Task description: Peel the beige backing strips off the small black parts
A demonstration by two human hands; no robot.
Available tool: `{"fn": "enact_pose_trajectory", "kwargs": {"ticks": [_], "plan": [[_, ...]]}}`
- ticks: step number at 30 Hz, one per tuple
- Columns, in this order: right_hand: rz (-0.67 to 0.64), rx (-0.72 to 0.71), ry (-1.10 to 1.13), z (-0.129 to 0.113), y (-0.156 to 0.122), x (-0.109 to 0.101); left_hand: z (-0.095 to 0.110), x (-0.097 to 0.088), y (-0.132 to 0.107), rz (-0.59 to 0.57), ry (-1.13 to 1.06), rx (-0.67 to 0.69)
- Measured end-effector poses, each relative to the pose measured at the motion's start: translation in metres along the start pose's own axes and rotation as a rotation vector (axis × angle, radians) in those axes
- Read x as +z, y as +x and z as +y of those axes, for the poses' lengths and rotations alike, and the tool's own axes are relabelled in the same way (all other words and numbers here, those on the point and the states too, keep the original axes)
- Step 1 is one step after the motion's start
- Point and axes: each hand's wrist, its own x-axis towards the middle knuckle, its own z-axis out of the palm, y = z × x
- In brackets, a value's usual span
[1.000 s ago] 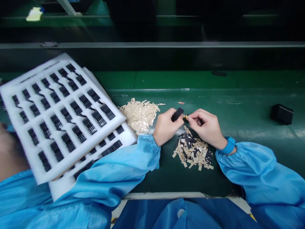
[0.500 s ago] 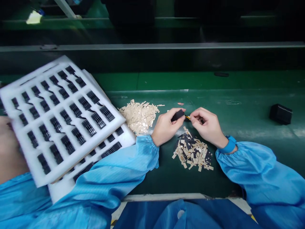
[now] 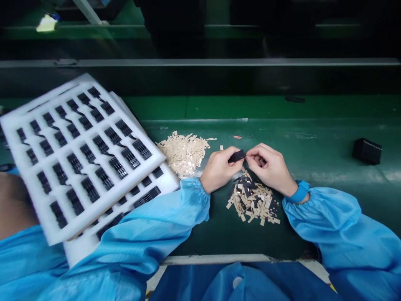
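Note:
My left hand (image 3: 219,167) is closed around a small black rectangular part (image 3: 236,156), whose far end sticks out past the thumb. The fingers of my right hand (image 3: 267,164) pinch together right at that end; whatever lies between them is too small to make out. Below both hands lies a loose heap of beige and black strips (image 3: 255,200). Left of my left hand spreads a larger pile of beige strips (image 3: 184,152).
White foam trays (image 3: 75,154) with rows of black parts are stacked at the left, next to another person's arm (image 3: 14,205). A black block (image 3: 367,151) stands at the right. A flat black piece (image 3: 294,99) lies farther back on the green surface (image 3: 328,179).
The black part in my left hand has turned more level. My right fingers have come in against its end, and the yellow-orange bit between the hands no longer shows.

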Motion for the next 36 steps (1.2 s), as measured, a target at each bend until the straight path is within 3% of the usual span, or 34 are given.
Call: {"fn": "enact_pose_trajectory", "kwargs": {"ticks": [7, 9, 13, 15, 21, 29, 31, 34, 36], "plan": [[-0.008, 0.062, 0.069, 0.006, 0.0, 0.0, -0.002, 0.0, 0.002, -0.014, -0.034, -0.031], [0.049, 0.134, 0.105, 0.011, 0.0, 0.002, -0.002, 0.001, 0.005, 0.073, -0.101, -0.08], [0.148, 0.199, 0.07, 0.015, 0.001, 0.004, -0.001, 0.002, 0.012, 0.369, -0.372, -0.258], [0.11, 0.148, -0.012, 0.012, 0.002, 0.005, 0.0, 0.003, 0.013, 0.389, -0.467, -0.3], [0.007, -0.002, -0.155, 0.006, 0.005, 0.008, 0.003, 0.004, 0.01, 0.328, -0.476, -0.259], [0.014, 0.038, -0.102, 0.009, 0.004, 0.004, 0.01, 0.006, 0.002, 0.151, -0.605, -0.241], [0.027, 0.058, -0.086, 0.009, 0.003, 0.003, 0.01, 0.002, 0.002, 0.044, -0.57, -0.29], [0.017, 0.068, -0.074, 0.009, 0.003, 0.002, 0.006, -0.007, 0.005, -0.218, -0.398, -0.348], [0.011, 0.068, -0.069, 0.008, 0.003, 0.002, 0.004, -0.015, 0.008, -0.291, -0.227, -0.33]]}}
